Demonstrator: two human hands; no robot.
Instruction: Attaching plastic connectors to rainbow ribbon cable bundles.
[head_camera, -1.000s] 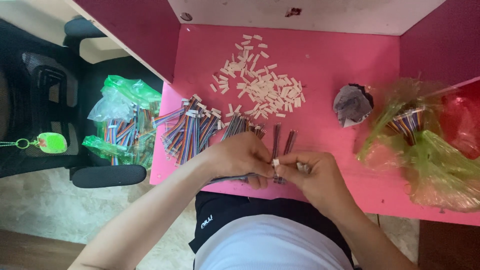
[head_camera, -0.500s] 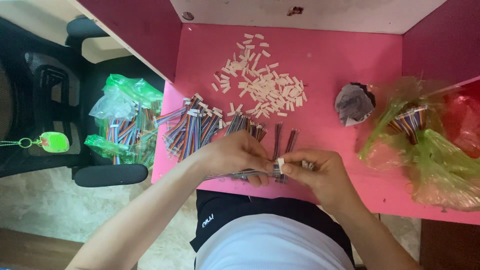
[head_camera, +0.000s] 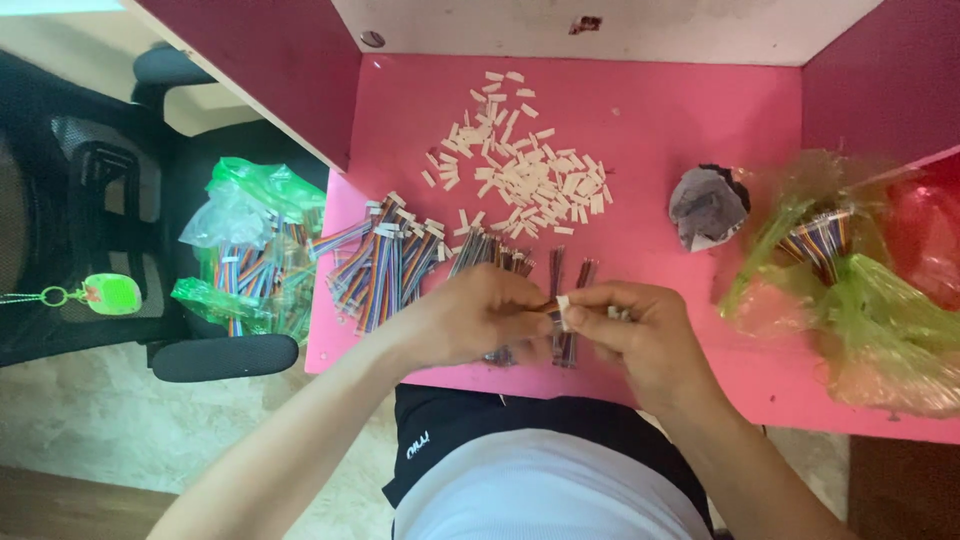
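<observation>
One pink bench (head_camera: 640, 150) carries a scattered heap of white connector housings (head_camera: 520, 170) and a fan of rainbow ribbon cables (head_camera: 385, 265). Over its near edge, the left hand (head_camera: 470, 320) and right hand (head_camera: 640, 330) meet, fingers clamped on one small white connector (head_camera: 562, 312).

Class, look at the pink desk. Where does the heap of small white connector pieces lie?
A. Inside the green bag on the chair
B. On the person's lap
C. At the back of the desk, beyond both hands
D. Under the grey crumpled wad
C: the heap of small white connector pieces lies spread on the pink desk toward its far edge, beyond the left hand and the right hand, which meet near the front edge.
</observation>
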